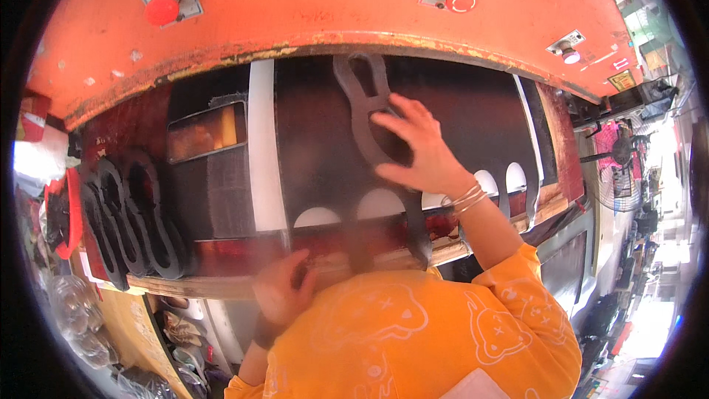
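Note:
A black sole-shaped frame (357,120), which looks like a cutting die, lies on the dark sheet (473,125) near the far edge of the worktop. My right hand (425,148) reaches over its waist and lower loop, fingers and thumb spread. The fingertips appear to touch the frame; part of its right rim is hidden under the hand. Lower and to the left, my left hand (282,288) hovers at the front edge of the worktop. It is blurred, its thumb and forefinger apart, and I see nothing between them.
Several similar black frames (151,214) stand at the left end. White half-round shapes (380,205) and a white strip (264,144) show along the sheet. An orange machine beam (310,7) with red push buttons (163,9) spans the far side. A fan (620,148) stands right.

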Demonstrator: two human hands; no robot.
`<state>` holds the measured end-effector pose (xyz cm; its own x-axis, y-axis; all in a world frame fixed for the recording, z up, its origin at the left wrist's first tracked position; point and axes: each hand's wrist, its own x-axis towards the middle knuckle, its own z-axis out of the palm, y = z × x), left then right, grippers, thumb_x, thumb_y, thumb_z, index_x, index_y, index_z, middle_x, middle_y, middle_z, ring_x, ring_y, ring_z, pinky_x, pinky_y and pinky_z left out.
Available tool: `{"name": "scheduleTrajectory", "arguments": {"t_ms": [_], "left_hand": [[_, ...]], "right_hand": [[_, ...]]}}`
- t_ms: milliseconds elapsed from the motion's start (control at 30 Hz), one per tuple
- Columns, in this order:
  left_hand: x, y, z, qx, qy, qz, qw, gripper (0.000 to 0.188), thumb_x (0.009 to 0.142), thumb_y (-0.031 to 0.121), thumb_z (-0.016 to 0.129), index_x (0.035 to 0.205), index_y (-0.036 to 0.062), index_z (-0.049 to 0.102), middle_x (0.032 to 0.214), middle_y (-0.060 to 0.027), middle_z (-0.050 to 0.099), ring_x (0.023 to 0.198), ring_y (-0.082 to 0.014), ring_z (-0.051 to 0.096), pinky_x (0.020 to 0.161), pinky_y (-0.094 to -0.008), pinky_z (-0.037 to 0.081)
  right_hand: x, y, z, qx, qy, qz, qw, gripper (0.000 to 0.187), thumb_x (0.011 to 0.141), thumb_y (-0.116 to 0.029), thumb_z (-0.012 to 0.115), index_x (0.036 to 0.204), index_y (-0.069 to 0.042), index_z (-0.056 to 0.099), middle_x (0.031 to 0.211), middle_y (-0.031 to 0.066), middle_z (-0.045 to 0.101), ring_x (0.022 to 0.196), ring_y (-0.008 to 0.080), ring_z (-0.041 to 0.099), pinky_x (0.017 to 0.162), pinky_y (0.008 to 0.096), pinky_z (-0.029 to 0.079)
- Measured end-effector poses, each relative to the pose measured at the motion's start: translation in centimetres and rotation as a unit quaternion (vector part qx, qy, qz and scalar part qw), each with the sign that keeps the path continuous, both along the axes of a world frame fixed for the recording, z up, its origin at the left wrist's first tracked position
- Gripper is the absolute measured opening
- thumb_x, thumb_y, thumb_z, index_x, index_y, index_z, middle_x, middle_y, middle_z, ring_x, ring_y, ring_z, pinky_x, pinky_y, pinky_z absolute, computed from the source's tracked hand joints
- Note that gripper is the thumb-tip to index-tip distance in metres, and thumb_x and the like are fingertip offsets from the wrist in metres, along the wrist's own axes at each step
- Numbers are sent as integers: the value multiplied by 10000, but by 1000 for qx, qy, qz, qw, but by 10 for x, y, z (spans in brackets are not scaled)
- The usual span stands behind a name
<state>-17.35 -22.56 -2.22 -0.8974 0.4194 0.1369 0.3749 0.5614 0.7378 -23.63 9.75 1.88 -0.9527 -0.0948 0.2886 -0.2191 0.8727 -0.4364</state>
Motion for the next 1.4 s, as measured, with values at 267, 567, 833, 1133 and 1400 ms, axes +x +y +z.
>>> {"name": "scheduleTrajectory", "arguments": {"t_ms": [267,567,833,1133,1400], "left_hand": [[-66,24,-2,0,83,-13,996,290,722,71,733,998,25,657,911,-159,680,781,-313,661,701,-352,520],[-131,57,5,-4,99,59,993,283,741,100,712,1020,66,675,899,-146,682,774,-298,648,701,-375,507],[-170,70,14,1,79,87,993,280,763,125,718,1034,69,672,914,-126,681,696,-278,614,659,-348,486],[-173,67,8,13,127,84,988,244,815,171,688,1036,68,671,864,-108,669,575,-203,542,584,-314,457],[-162,66,-1,20,74,102,992,235,818,175,686,1035,88,673,647,-64,557,518,-164,481,530,-304,419]], "right_hand": [[-33,202,54,-58,465,-345,813,590,933,-235,557,1388,50,314,1430,235,318,1347,341,279,1127,439,187],[-64,272,80,-225,480,-307,791,711,960,-337,499,1457,40,158,1521,203,169,1406,283,192,1141,383,161],[16,136,17,-319,-93,-165,929,253,849,-59,631,1100,-53,602,1076,51,574,1031,152,540,879,271,461],[37,83,22,31,-86,-20,996,337,779,-190,694,1097,-102,629,1151,156,471,982,347,555,857,412,472],[53,78,-1,10,-98,-37,994,368,768,-162,694,1116,-70,617,1186,185,467,966,369,569,859,407,478]]}}
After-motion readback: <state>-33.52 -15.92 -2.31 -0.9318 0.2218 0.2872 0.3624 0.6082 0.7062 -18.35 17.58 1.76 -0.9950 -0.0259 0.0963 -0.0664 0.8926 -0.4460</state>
